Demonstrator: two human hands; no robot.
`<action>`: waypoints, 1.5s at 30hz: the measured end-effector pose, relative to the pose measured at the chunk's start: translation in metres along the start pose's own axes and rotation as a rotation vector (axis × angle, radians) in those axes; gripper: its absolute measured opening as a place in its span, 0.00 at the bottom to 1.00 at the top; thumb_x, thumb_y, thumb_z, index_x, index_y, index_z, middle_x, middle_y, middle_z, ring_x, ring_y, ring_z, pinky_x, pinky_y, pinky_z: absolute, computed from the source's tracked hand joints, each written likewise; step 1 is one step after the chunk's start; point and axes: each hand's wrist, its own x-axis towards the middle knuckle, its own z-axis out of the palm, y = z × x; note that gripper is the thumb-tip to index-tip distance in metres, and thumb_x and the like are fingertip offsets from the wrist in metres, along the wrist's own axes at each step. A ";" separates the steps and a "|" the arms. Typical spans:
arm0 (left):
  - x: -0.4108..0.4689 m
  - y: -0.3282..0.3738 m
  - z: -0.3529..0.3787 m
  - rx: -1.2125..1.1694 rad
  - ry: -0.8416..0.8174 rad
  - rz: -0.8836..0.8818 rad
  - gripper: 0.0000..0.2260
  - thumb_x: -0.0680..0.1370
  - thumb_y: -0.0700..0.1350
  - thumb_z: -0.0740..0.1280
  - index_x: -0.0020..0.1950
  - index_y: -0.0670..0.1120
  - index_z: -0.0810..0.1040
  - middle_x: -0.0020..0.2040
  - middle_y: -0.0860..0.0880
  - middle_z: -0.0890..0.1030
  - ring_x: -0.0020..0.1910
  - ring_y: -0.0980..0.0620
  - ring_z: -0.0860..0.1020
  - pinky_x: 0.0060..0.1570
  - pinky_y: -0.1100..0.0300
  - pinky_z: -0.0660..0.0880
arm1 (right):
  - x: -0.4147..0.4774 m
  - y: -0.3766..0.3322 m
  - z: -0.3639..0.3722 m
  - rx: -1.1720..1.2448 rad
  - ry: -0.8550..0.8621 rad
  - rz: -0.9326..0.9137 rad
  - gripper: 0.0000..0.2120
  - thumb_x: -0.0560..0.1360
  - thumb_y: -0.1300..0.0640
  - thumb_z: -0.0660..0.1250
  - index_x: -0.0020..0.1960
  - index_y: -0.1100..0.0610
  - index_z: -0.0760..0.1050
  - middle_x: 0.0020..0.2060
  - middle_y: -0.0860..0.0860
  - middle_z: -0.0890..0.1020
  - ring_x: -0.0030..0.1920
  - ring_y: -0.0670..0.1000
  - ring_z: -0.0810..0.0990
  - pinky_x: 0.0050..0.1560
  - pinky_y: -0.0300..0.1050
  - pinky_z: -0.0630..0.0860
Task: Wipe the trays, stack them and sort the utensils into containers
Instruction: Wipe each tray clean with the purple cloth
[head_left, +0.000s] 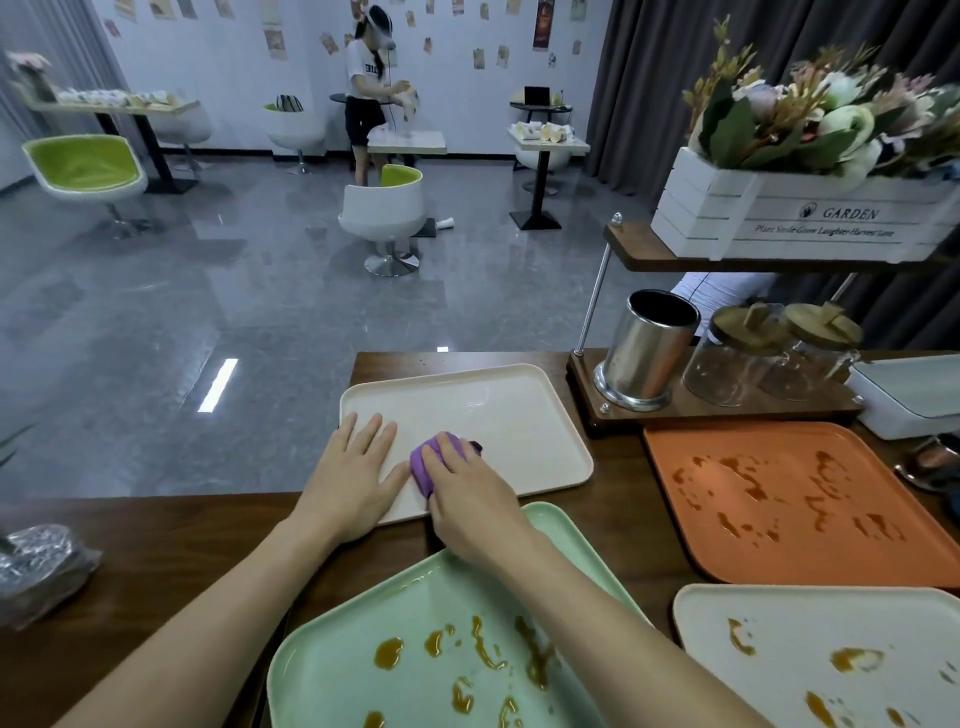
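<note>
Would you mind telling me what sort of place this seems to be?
Probably a café, or a mock-up of one: sauce-smeared serving trays on a wooden counter, a metal utensil holder beside glass jars, and small tables with swivel chairs in the room behind.

The dark brown wooden counter (613, 519) carries a plain cream tray (519, 415) at its far edge, with a purple cloth (422, 465) on it. Amber-brown smears blotch the mint-green tray (332, 675) at the near edge, the orange tray (789, 551) along the right edge and the second cream tray (779, 623) at the near right corner.
</note>
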 end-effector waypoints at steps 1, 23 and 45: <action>0.000 0.000 0.000 -0.004 -0.001 0.001 0.31 0.85 0.62 0.48 0.84 0.50 0.48 0.84 0.50 0.45 0.82 0.48 0.38 0.81 0.52 0.40 | 0.000 0.002 0.001 0.001 0.004 0.008 0.28 0.83 0.56 0.54 0.81 0.59 0.51 0.81 0.57 0.52 0.80 0.58 0.50 0.79 0.51 0.52; -0.004 -0.001 -0.006 -0.077 -0.044 0.003 0.31 0.84 0.63 0.48 0.84 0.52 0.46 0.84 0.54 0.42 0.81 0.53 0.34 0.79 0.53 0.38 | 0.046 0.110 -0.014 -0.101 0.070 0.311 0.24 0.76 0.58 0.58 0.72 0.57 0.62 0.74 0.57 0.63 0.75 0.58 0.60 0.72 0.51 0.57; -0.002 0.000 -0.004 -0.072 0.031 -0.023 0.24 0.87 0.53 0.46 0.84 0.52 0.55 0.84 0.52 0.51 0.83 0.49 0.40 0.81 0.51 0.42 | 0.017 0.035 0.001 -0.038 0.045 -0.094 0.27 0.80 0.58 0.56 0.78 0.61 0.60 0.78 0.60 0.60 0.78 0.60 0.57 0.78 0.48 0.53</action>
